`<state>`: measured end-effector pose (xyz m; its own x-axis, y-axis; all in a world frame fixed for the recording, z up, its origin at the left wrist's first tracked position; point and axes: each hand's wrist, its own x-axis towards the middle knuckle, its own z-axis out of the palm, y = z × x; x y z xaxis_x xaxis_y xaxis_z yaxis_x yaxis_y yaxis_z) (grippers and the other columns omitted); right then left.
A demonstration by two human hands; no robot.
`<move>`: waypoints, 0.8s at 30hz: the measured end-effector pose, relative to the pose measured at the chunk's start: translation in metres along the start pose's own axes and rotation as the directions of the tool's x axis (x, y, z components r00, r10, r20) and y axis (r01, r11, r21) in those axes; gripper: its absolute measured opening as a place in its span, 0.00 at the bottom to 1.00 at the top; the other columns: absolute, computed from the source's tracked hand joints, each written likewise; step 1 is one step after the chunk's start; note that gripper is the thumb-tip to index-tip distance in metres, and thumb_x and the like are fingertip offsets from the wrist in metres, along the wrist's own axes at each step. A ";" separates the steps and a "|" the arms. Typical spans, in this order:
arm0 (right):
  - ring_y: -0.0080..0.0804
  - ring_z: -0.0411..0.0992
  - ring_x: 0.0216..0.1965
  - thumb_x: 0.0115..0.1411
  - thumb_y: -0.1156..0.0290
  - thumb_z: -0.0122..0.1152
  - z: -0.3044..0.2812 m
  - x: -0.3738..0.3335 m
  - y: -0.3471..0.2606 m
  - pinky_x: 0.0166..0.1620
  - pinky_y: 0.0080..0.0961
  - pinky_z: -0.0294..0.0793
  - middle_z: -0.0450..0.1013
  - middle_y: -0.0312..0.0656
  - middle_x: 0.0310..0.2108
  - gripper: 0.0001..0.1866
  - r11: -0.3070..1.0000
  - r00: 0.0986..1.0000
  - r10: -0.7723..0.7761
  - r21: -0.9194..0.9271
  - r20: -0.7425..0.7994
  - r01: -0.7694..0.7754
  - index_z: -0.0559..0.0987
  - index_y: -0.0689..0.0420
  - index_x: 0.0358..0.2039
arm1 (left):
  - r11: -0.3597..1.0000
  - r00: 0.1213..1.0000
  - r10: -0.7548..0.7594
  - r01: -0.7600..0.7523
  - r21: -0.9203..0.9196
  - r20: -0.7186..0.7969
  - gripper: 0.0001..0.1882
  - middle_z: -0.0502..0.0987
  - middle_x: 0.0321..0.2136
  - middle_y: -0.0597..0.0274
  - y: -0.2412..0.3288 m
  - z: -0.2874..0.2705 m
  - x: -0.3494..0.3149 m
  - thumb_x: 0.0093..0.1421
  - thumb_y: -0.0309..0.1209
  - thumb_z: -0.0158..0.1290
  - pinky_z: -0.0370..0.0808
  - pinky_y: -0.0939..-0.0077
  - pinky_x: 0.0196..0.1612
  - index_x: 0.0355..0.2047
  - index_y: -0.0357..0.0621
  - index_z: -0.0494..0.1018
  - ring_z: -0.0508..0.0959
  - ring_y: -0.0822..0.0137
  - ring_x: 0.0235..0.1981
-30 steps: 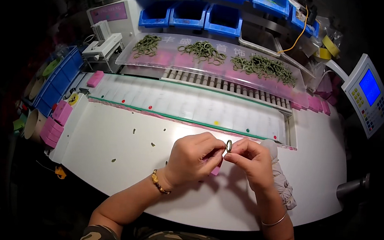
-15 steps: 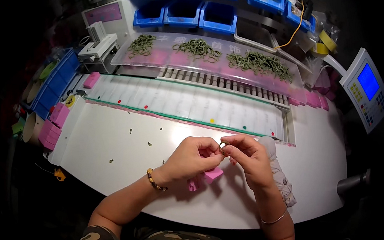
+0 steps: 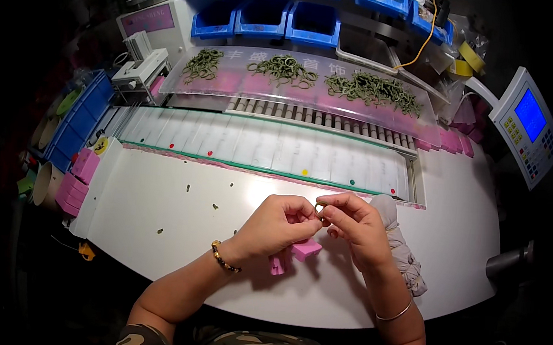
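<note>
Above the white table, both my hands meet at a small greenish ring (image 3: pixel 320 207). My right hand (image 3: pixel 362 231) pinches it between thumb and fingers from the right. My left hand (image 3: pixel 280 224) is closed, its thumb and forefinger pressed together at the ring's lower edge; whether they also hold something tiny is hidden. Pink blocks (image 3: pixel 307 249) lie just below my left hand, partly covered by it. A bundle of grey cloth (image 3: pixel 403 259) rests beside my right wrist. Several tiny dark green pieces (image 3: pixel 215 206) are scattered left of my left hand.
Piles of green rings (image 3: pixel 285 70) lie on a translucent tray (image 3: pixel 231 93) over rollers (image 3: pixel 308 116). In front runs a long white panel (image 3: pixel 259 146) with coloured dots. Blue bins (image 3: pixel 313 26) stand behind. A keypad screen (image 3: pixel 529 125) is at right, pink blocks (image 3: pixel 72 194) at left.
The ring has tilted slightly between my fingers, while my arms stay almost still. A pink block at the panel's left end has shifted back beside the white machine.
</note>
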<state>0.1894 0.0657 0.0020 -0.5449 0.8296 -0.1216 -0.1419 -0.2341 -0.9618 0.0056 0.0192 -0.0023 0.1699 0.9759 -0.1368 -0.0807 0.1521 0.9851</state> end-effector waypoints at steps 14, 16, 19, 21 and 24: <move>0.16 0.67 0.30 0.60 0.75 0.61 -0.001 0.002 -0.002 0.32 0.12 0.67 0.73 0.32 0.31 0.09 0.994 0.987 -0.036 0.101 -0.159 0.052 0.77 0.62 0.42 | 0.658 0.643 0.748 -0.751 0.055 -0.166 0.14 0.72 0.32 0.54 -0.008 -0.004 -0.004 0.65 0.37 0.39 0.72 0.76 0.39 0.42 0.37 0.58 0.72 0.70 0.31; 0.16 0.67 0.30 0.60 0.75 0.61 0.001 0.002 -0.002 0.32 0.12 0.67 0.73 0.33 0.31 0.09 0.994 0.987 -0.031 0.100 -0.157 0.047 0.77 0.61 0.41 | 0.612 0.595 0.786 -0.787 0.073 -0.168 0.15 0.71 0.33 0.53 -0.012 -0.006 -0.002 0.65 0.38 0.40 0.72 0.75 0.39 0.41 0.37 0.58 0.71 0.70 0.32; 0.16 0.67 0.29 0.60 0.75 0.61 0.002 0.002 -0.002 0.32 0.12 0.67 0.73 0.32 0.31 0.09 0.993 0.987 -0.019 0.108 -0.161 0.037 0.78 0.61 0.41 | 0.585 0.565 0.805 -0.808 0.076 -0.182 0.16 0.70 0.35 0.51 -0.008 -0.004 -0.003 0.65 0.41 0.40 0.71 0.73 0.41 0.39 0.39 0.56 0.70 0.68 0.33; 0.16 0.67 0.29 0.59 0.75 0.61 0.002 0.002 -0.001 0.32 0.13 0.66 0.73 0.32 0.31 0.09 0.993 0.986 -0.023 0.106 -0.166 0.042 0.78 0.61 0.41 | 0.737 0.769 0.476 -0.614 -0.283 -0.427 0.20 0.70 0.32 0.51 0.005 -0.003 -0.004 0.65 0.49 0.42 0.73 0.68 0.36 0.35 0.43 0.57 0.71 0.64 0.29; 0.14 0.66 0.27 0.59 0.74 0.63 0.002 0.002 0.000 0.31 0.12 0.64 0.73 0.30 0.29 0.09 0.993 0.984 -0.032 0.109 -0.173 0.052 0.78 0.60 0.40 | 0.541 0.880 0.134 -0.450 -0.710 -0.456 0.26 0.71 0.37 0.54 0.008 -0.023 0.006 0.63 0.52 0.46 0.71 0.66 0.44 0.42 0.38 0.62 0.71 0.62 0.36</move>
<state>0.1867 0.0661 0.0018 -0.3890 0.9119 -0.1310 -0.2588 -0.2447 -0.9344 -0.0165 0.0300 0.0024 -0.3090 0.9504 -0.0356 -0.8178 -0.2464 0.5201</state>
